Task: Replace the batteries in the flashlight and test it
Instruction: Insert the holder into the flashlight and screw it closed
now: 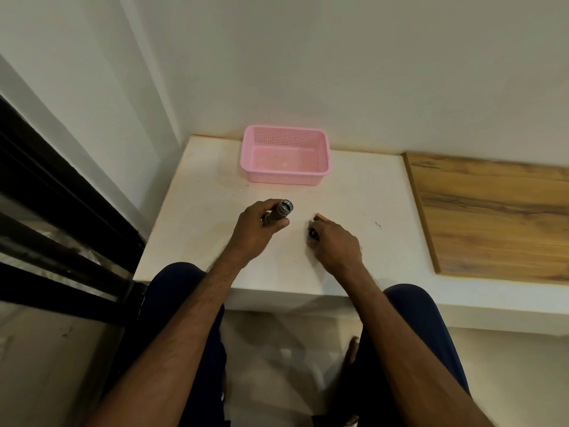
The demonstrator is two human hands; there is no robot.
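My left hand (257, 231) is closed around a grey metal flashlight (281, 211), lens end pointing up and away, above the white table (200, 229). My right hand (334, 245) rests low on the table to the right, fingers curled on a small dark round piece (313, 233), likely the flashlight's end cap. An orange cylinder end (321, 216), seemingly a battery, pokes out beyond my right fingers; whether the hand grips it I cannot tell.
A pink perforated plastic basket (284, 177) stands at the back of the table against the wall. A wooden board (492, 217) covers the surface on the right. Black metal bars (61, 217) run along the left. My knees sit under the front edge.
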